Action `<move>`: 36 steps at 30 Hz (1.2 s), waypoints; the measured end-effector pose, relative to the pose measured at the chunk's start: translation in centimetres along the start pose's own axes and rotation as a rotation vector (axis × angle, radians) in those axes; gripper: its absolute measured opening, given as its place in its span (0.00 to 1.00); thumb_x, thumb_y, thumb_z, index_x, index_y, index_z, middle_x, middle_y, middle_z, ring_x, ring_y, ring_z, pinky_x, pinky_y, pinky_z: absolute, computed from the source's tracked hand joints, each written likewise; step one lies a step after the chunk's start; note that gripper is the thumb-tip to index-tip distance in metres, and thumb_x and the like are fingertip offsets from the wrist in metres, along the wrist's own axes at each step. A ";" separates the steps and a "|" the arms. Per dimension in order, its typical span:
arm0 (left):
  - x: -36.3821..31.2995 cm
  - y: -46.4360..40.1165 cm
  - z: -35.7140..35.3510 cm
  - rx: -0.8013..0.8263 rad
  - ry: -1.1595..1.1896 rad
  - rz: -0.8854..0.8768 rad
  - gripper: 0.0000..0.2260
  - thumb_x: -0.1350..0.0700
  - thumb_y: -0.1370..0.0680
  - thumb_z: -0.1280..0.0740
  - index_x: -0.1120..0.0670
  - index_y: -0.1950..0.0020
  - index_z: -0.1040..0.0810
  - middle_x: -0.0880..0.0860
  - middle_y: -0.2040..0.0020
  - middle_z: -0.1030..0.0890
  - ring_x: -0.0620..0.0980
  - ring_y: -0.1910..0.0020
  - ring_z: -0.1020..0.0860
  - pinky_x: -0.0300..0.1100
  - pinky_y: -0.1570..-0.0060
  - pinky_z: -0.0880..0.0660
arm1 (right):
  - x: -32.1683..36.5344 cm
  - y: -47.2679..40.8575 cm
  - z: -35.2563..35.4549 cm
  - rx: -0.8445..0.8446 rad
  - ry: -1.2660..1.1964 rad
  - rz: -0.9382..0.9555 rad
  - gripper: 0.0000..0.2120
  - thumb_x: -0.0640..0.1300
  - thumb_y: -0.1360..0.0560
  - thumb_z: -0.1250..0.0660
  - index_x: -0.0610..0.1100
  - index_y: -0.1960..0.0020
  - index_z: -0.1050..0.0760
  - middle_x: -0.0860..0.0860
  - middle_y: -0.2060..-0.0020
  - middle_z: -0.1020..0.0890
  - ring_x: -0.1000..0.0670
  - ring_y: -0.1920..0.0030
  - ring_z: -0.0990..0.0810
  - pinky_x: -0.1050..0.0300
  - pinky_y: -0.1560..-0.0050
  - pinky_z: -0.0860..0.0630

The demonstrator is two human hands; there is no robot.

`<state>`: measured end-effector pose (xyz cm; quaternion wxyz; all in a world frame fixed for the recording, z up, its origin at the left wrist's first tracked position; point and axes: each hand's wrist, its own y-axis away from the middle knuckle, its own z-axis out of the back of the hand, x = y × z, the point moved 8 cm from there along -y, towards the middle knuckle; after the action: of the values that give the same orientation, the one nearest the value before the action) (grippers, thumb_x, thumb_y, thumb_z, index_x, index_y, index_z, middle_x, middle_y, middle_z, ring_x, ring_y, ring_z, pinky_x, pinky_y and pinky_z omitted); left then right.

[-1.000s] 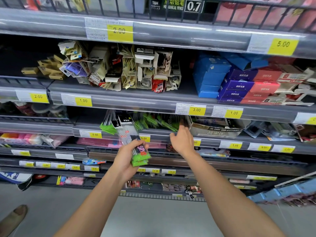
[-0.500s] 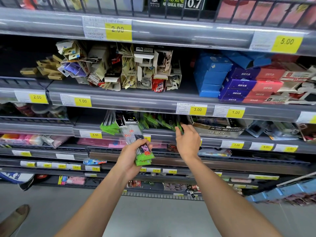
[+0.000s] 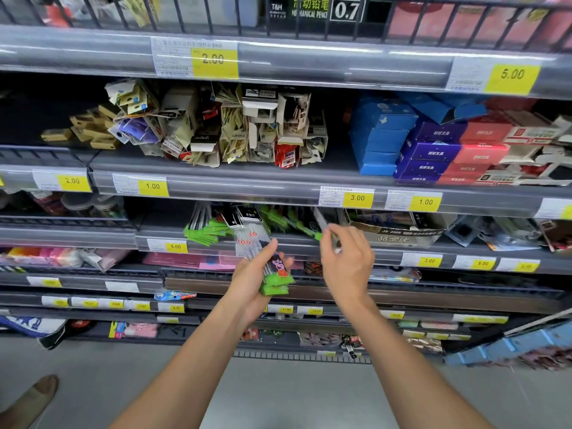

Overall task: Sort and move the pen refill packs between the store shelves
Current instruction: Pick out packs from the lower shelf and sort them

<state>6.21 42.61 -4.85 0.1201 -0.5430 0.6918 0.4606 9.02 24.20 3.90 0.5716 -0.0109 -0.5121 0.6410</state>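
The left hand (image 3: 257,283) grips a stack of packs (image 3: 266,261) below the shelf (image 3: 216,239). The right hand (image 3: 346,261) pinches one pack (image 3: 323,226). They look light, thin, slippery and bendy; best held mid-length, flat.

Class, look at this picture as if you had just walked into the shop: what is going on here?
A person stands facing store shelves of stationery. The left hand grips a stack of pen refill packs with green ends. The right hand pinches a single pack, blurred by motion, just in front of the shelf where more green-ended packs lie. Whether that pack is going to the stack or back to the shelf cannot be told.
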 end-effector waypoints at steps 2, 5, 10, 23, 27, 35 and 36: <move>0.1 -0.2 -0.5 0.015 0.025 -0.007 0.25 0.46 0.26 0.24 0.62 0.36 0.20 0.62 0.46 0.16 0.57 0.49 0.14 0.49 0.54 0.16 | 3.3 2.5 0.5 0.045 -0.101 0.130 0.04 0.38 0.22 0.29 0.39 0.51 0.15 0.49 0.62 0.17 0.51 0.63 0.22 0.56 0.64 0.24; 0.6 -0.4 -0.8 0.037 0.069 0.025 0.33 0.38 0.31 0.24 0.62 0.37 0.21 0.62 0.45 0.17 0.58 0.47 0.16 0.53 0.43 0.17 | 6.1 6.2 0.2 0.171 -0.141 0.179 0.06 0.42 0.23 0.27 0.40 0.50 0.14 0.50 0.59 0.17 0.51 0.59 0.20 0.55 0.62 0.21; 1.1 -0.5 -0.2 0.074 0.002 0.043 0.19 0.51 0.32 0.20 0.60 0.46 0.17 0.58 0.53 0.17 0.56 0.55 0.17 0.50 0.53 0.17 | 5.5 6.1 -0.8 0.392 -0.279 0.120 0.21 0.54 0.16 0.41 0.43 0.49 0.15 0.52 0.51 0.19 0.53 0.50 0.22 0.49 0.53 0.21; 0.7 0.8 0.6 0.013 -0.031 0.020 0.04 0.59 0.21 0.28 0.58 0.47 0.17 0.55 0.55 0.15 0.49 0.60 0.17 0.43 0.58 0.20 | -5.2 0.0 -6.6 0.616 0.467 -0.080 0.12 0.47 0.18 0.36 0.45 0.38 0.23 0.48 0.46 0.17 0.40 0.50 0.16 0.48 0.58 0.20; 0.5 1.0 0.4 0.007 0.000 0.015 0.07 0.60 0.22 0.28 0.59 0.44 0.18 0.56 0.53 0.15 0.50 0.59 0.17 0.44 0.56 0.20 | -3.4 0.4 -4.3 0.399 0.363 0.053 0.07 0.40 0.23 0.30 0.43 0.45 0.19 0.48 0.54 0.13 0.40 0.64 0.15 0.50 0.71 0.20; 0.6 1.4 -1.3 0.016 -0.033 0.001 0.10 0.55 0.21 0.26 0.59 0.43 0.18 0.57 0.52 0.15 0.52 0.56 0.15 0.46 0.57 0.18 | 1.2 4.1 2.0 0.080 0.023 0.146 0.14 0.35 0.21 0.30 0.36 0.36 0.19 0.46 0.52 0.12 0.55 0.67 0.19 0.57 0.70 0.19; 0.6 1.6 -1.5 0.018 -0.026 0.002 0.14 0.54 0.21 0.26 0.61 0.40 0.19 0.58 0.49 0.14 0.54 0.53 0.14 0.48 0.56 0.17 | 2.2 5.4 2.7 0.089 -0.028 0.171 0.15 0.35 0.21 0.31 0.37 0.35 0.20 0.45 0.50 0.13 0.55 0.65 0.19 0.58 0.67 0.18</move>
<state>5.12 41.04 -3.62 0.1335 -0.5353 0.6948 0.4613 2.77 25.10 2.84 0.5075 -0.0202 -0.4884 0.7096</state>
